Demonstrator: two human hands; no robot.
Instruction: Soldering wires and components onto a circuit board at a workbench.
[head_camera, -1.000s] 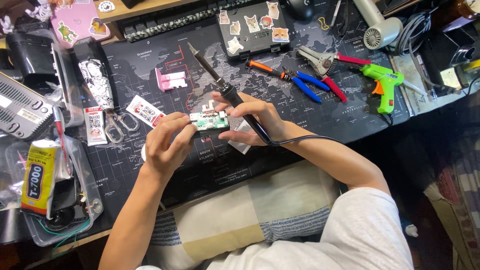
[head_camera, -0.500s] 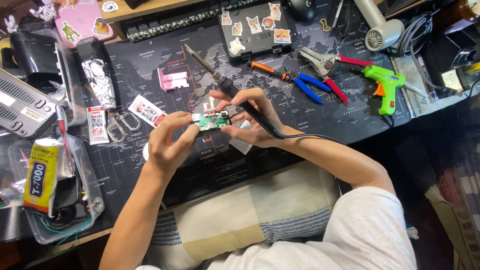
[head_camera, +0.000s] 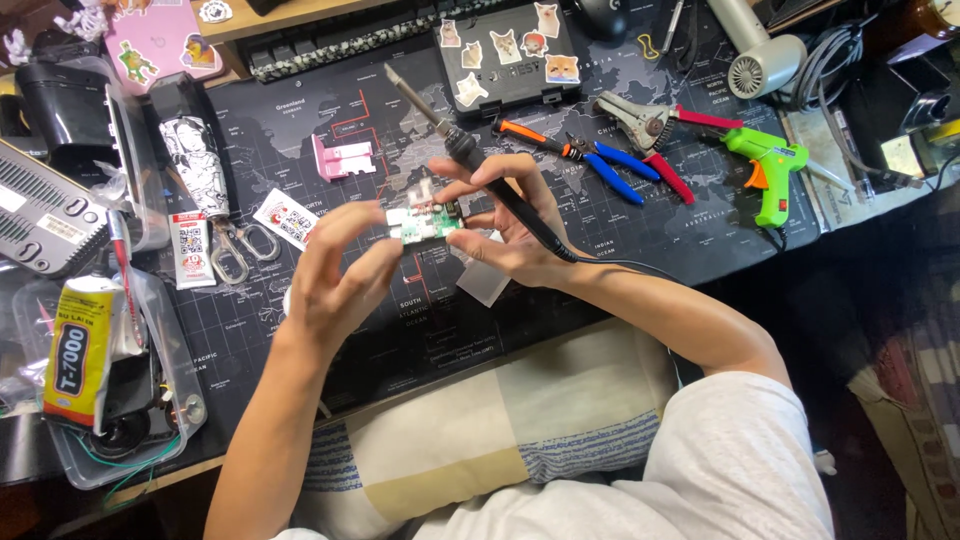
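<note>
A small green circuit board with white parts is held up between both hands above a dark desk mat printed with a world map. My left hand pinches the board's left end with its fingertips. My right hand touches the board's right end and also holds a black soldering iron resting across its fingers, with the metal tip pointing up-left, away from the board. The iron's cable runs off to the right along my forearm.
Behind the hands lie a pink clip, a black sticker-covered case, orange and blue pliers, red-handled wire strippers and a green glue gun. Scissors, a glue tube and plastic trays sit left.
Both hands have lifted the circuit board slightly and drawn it closer to the camera. The soldering iron has tilted more upright in my right hand.
</note>
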